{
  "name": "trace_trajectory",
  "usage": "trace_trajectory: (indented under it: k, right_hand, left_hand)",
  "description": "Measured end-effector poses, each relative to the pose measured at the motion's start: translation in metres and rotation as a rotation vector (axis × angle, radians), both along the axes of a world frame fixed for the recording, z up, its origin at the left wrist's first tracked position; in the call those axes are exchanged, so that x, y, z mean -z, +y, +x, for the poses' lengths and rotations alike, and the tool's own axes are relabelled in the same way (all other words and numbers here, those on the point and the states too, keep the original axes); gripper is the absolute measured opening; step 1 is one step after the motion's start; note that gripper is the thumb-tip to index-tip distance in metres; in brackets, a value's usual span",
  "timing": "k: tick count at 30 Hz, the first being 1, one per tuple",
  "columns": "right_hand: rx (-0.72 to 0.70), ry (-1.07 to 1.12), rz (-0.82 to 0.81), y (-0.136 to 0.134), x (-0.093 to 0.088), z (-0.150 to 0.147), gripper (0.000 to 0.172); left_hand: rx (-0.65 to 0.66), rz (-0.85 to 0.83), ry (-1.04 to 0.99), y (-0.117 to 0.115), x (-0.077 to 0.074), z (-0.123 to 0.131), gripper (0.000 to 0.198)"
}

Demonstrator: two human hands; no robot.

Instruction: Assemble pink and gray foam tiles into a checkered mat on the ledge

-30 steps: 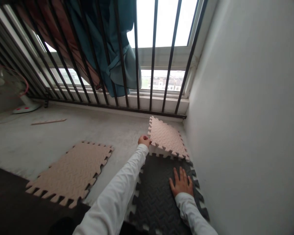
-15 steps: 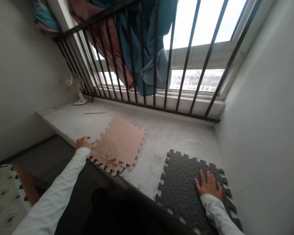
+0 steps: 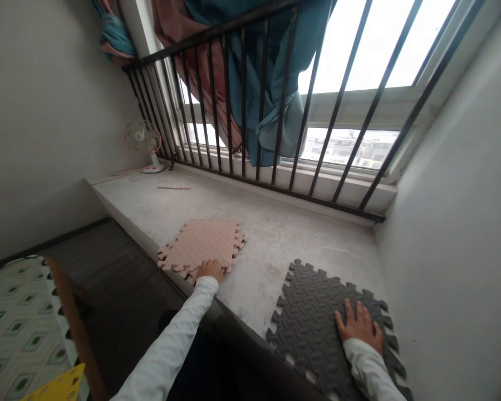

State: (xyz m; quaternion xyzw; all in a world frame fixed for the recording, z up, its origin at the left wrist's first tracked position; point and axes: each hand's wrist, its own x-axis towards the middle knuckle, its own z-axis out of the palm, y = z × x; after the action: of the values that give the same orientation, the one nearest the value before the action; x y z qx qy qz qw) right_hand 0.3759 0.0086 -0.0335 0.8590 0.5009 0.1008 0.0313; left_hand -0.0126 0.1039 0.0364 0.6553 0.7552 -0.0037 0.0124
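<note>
A small pile of pink foam mat tiles (image 3: 202, 239) with jigsaw edges lies on the pale ledge. My left hand (image 3: 210, 271) is at the near right corner of the pile, its fingers bent over the edge; the thumb and fingertips are partly hidden. A dark grey foam mat tile (image 3: 309, 312) with a ribbed surface lies flat to the right. My right hand (image 3: 360, 324) rests on its right part, palm down and open with the fingers spread. A strip of bare ledge separates the two colours of tile.
The pale ledge (image 3: 271, 234) runs below a dark metal railing (image 3: 271, 184), with a window and curtains (image 3: 271, 111) behind. A small fan (image 3: 150, 147) and a thin strip (image 3: 174, 187) are at the far left. A patterned table (image 3: 20, 328) bears a yellow item (image 3: 58, 384).
My left hand has moved right, from the pink pile's left side to its near right corner. The pink tiles lie differently, their top no longer blurred. My right hand stays on the grey tile.
</note>
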Motion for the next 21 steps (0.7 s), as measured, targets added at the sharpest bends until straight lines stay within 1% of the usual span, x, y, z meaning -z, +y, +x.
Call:
trace_trajectory:
  k: [2,4,7,11,14,16,18,21]
  right_hand:
    - [-0.007,0.018,0.008,0.000,0.002,0.001,0.055]
    - [-0.008,0.038,0.007,0.000,0.002,0.001,0.056]
    - [-0.008,0.040,0.009,0.000,0.000,0.000,0.055]
    - [0.001,0.039,-0.007,0.000,-0.002,-0.001,0.055]
    - [-0.004,0.045,-0.016,-0.001,-0.003,0.000,0.055]
    - [-0.008,0.050,-0.012,0.000,-0.002,0.000,0.055]
    - [-0.002,0.071,-0.016,0.000,-0.003,0.001,0.055]
    - [-0.001,0.102,-0.037,0.001,-0.005,0.001,0.056]
  left_hand:
    - [0.009,0.026,-0.021,0.001,0.004,-0.004,0.031]
    - [-0.005,0.078,-0.050,0.000,0.008,-0.013,0.028]
    - [-0.006,0.172,-0.087,-0.006,0.016,-0.036,0.027]
    - [0.077,0.245,-0.141,-0.021,0.033,-0.072,0.029]
    - [0.113,0.327,-0.177,-0.032,0.046,-0.090,0.028]
    - [0.133,0.358,-0.196,-0.036,0.050,-0.094,0.028]
    - [0.135,0.344,-0.203,-0.037,0.050,-0.093,0.028]
    - [0.065,0.286,-0.187,-0.037,0.044,-0.085,0.027]
